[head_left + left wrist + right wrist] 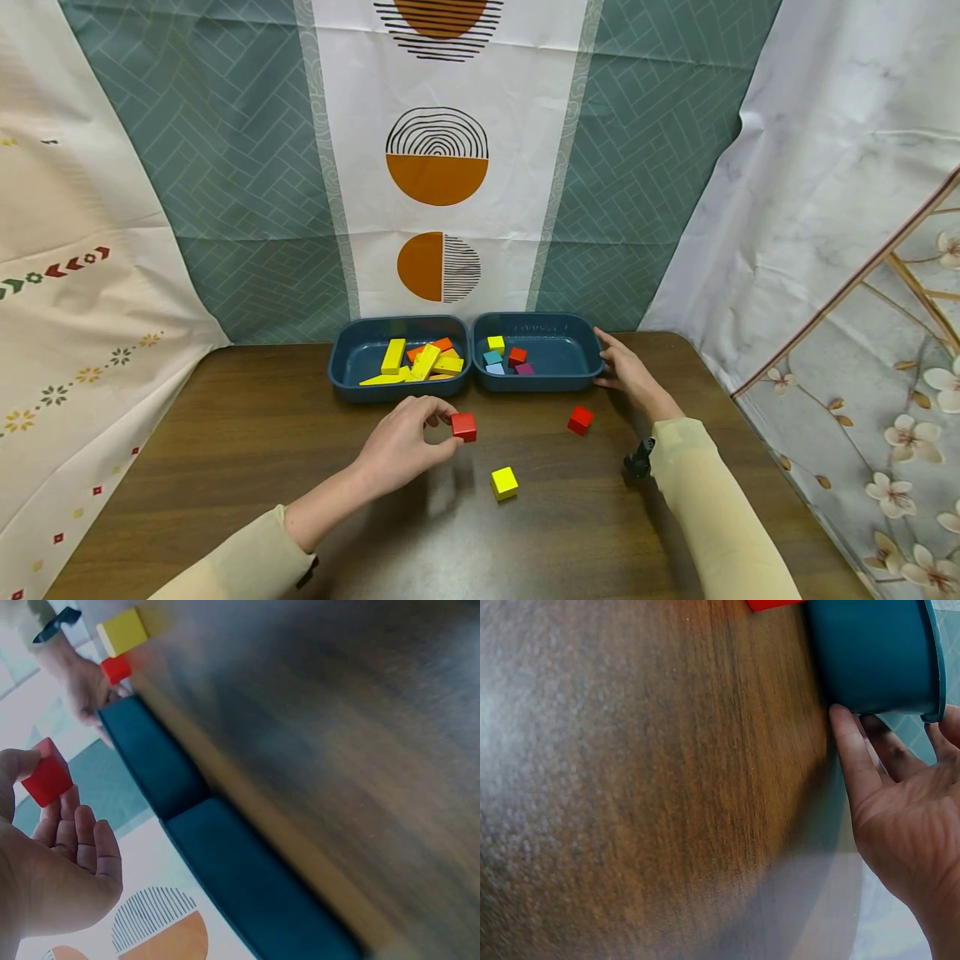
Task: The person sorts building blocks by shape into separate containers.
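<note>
My left hand [408,442] pinches a red cube [464,427] between thumb and fingers, raised above the table in front of the trays. In the left wrist view the same cube [48,772] sits at the thumb and fingertips. My right hand [630,375] rests its fingertips against the right end of the right blue tray [592,382]. The right wrist view shows those fingers [855,754] fairly straight at the tray's wall [877,664]. A second red cube [581,420] lies on the table near the right hand, and a yellow cube [504,483] lies nearer the front.
The left blue tray [345,383] holds several yellow and orange blocks and touches the right tray. Inside the right tray are small cubes, including a yellow one [496,343] and a red one [517,357]. Patterned cloths [255,167] hang behind the brown table [247,433].
</note>
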Motion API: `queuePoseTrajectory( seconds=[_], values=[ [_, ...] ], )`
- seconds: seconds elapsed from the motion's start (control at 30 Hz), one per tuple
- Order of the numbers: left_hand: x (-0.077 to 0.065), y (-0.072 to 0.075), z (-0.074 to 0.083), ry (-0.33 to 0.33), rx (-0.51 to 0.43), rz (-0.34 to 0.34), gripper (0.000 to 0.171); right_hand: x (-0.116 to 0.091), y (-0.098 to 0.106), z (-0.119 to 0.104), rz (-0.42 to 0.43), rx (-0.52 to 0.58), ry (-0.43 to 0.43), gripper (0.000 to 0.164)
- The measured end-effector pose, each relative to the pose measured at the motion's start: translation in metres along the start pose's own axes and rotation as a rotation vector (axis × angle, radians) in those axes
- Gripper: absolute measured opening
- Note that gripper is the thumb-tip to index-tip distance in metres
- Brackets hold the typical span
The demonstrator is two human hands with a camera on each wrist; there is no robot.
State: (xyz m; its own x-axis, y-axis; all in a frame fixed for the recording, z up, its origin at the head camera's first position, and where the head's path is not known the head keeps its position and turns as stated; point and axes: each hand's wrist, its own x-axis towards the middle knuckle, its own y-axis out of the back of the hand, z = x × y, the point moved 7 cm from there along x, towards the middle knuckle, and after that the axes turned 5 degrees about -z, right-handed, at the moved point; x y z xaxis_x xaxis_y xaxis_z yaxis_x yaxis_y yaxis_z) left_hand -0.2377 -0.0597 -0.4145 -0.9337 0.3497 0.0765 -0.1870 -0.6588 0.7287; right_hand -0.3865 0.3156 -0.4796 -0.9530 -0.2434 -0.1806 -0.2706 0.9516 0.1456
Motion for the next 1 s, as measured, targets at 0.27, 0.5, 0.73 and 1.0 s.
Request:
queuePoseTrajectory(
  seconds=[0.27, 0.5, 0.73, 1.0],
  values=[
    [0.007, 0.008, 0.007, -0.017, -0.026, 0.042, 0.034, 0.002, 0.000, 0.002, 0.002, -0.019, 0.023, 0.065],
    [0.018, 0.014, 0.014, -0.025, -0.051, 0.050, 0.037, 0.006, 0.005, 0.009, 0.027, -0.047, 0.032, 0.065],
    [0.032, 0.021, 0.024, -0.058, -0.051, 0.072, 0.039, 0.006, 0.004, 0.009, 0.010, -0.044, 0.033, 0.065],
    [0.048, 0.025, 0.035, -0.062, -0.052, 0.084, 0.033, 0.006, 0.004, 0.008, 0.014, -0.047, 0.024, 0.065]
  ],
)
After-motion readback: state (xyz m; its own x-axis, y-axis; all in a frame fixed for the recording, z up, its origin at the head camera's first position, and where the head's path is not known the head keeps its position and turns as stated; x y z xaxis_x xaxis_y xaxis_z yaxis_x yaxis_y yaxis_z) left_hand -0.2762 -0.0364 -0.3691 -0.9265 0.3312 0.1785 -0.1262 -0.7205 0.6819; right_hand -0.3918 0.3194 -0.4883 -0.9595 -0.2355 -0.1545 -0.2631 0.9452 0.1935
